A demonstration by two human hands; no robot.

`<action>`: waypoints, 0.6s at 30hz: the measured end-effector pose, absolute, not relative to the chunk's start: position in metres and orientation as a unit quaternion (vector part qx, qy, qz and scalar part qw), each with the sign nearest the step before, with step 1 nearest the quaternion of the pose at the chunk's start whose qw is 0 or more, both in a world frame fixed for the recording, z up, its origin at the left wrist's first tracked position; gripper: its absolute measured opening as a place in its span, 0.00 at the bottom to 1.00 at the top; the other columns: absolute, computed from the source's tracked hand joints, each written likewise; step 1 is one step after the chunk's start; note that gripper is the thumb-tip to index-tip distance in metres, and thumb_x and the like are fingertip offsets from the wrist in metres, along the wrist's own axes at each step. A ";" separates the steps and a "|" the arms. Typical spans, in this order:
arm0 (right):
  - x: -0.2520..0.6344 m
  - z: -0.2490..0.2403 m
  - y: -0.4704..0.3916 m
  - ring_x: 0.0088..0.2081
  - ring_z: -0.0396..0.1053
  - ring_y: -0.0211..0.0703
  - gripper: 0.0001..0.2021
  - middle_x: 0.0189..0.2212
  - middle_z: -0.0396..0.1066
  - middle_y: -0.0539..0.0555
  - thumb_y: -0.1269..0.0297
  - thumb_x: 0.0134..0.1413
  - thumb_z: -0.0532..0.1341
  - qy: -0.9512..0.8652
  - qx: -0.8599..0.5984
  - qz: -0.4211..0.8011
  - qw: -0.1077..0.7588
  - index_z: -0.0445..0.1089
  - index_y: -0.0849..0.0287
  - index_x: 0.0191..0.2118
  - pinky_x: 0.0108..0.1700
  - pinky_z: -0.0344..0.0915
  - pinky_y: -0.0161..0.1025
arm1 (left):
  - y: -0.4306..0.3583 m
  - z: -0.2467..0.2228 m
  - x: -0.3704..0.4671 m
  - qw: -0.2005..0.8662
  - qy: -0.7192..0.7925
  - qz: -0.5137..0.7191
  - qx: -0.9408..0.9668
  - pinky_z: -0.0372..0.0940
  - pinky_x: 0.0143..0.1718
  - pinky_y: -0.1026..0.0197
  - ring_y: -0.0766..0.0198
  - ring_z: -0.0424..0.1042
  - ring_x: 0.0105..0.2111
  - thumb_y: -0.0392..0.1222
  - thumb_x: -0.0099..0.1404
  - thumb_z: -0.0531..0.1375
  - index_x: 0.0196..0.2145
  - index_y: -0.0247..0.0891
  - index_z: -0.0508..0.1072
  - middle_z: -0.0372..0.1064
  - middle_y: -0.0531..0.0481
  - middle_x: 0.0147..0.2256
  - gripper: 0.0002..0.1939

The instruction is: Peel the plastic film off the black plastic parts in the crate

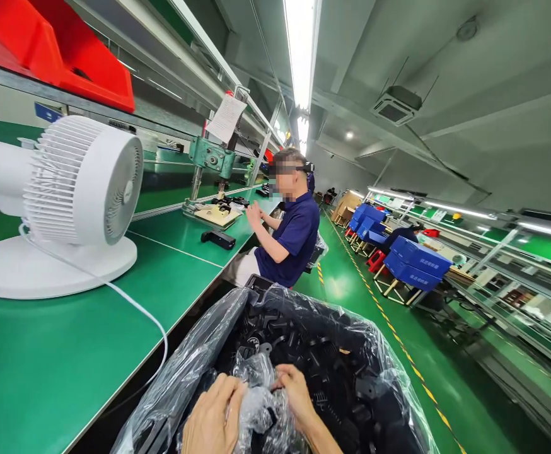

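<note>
Both my hands are over a large bin lined with clear plastic (195,337) and filled with black plastic parts (323,353). A crumpled clear plastic bag (256,403) lies between them, above the parts. My left hand (214,413) has its fingers bent against the bag's left side. On the other side, my right hand (297,397) pinches the bag between thumb and fingers. Something dark shows through the plastic, but I cannot make out what it is.
A white fan (84,183) stands on the green workbench (67,353) to the left, its cord hanging over the edge. Ahead, a person (294,233) sits by a green press (212,157). Blue boxes (415,261) stand across the aisle. A red bin (53,57) sits on the upper shelf.
</note>
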State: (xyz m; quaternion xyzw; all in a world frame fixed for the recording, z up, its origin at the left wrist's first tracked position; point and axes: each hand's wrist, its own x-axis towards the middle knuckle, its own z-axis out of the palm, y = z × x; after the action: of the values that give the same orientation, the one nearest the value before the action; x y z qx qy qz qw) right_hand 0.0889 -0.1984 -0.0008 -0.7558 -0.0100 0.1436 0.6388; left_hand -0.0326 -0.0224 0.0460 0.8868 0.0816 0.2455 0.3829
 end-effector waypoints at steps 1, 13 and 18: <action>0.092 0.005 -0.202 0.34 0.69 0.47 0.24 0.29 0.74 0.55 0.48 0.49 0.65 -0.033 -0.775 0.125 0.619 0.75 0.61 0.47 0.39 0.65 0.41 | -0.022 0.048 -0.034 0.383 0.089 0.255 0.883 0.60 0.38 0.58 0.60 0.69 0.32 0.50 0.75 0.50 0.34 0.44 0.73 0.70 0.52 0.33 0.17; 0.082 0.047 -0.170 0.46 0.73 0.50 0.15 0.42 0.79 0.52 0.67 0.50 0.67 -0.275 -0.828 0.174 0.457 0.80 0.51 0.45 0.54 0.64 0.43 | -0.008 0.073 -0.049 0.432 0.095 0.402 0.802 0.66 0.44 0.58 0.60 0.71 0.38 0.43 0.73 0.54 0.37 0.40 0.69 0.69 0.49 0.36 0.07; 0.097 0.025 -0.176 0.38 0.73 0.44 0.06 0.33 0.77 0.50 0.65 0.53 0.70 -0.196 -0.822 0.183 0.503 0.77 0.60 0.36 0.50 0.67 0.45 | -0.005 0.081 -0.054 0.405 0.135 0.432 0.794 0.65 0.51 0.47 0.54 0.68 0.43 0.42 0.72 0.54 0.40 0.37 0.68 0.66 0.42 0.42 0.06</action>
State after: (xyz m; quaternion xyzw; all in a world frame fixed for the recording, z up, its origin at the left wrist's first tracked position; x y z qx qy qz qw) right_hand 0.0972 -0.1761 0.0247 -0.8216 -0.1960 0.1826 0.5033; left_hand -0.0545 -0.0046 0.0810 0.7945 0.1350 0.4318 0.4051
